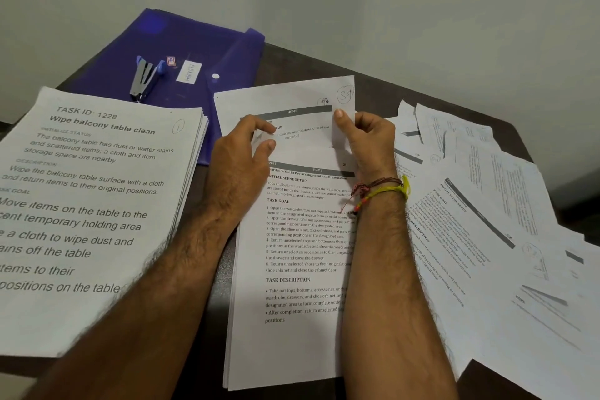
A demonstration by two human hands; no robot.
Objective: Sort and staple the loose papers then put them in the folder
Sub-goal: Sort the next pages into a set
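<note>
Forearms nearest me | left hand (242, 153) and right hand (363, 136) both pinch one sheet (302, 131) over my middle stack (292, 269) | step: sorting | next: seat it squarely; stapler (145, 78) on folder (130, 75) untouched

- Bench (324, 62): dark top.
- Blue folder (181, 42) at far left.
- Thick paper stack (91, 204) left.
- Second stack (292, 269) centre.
- Loose sheets (487, 221) scattered right.
</note>
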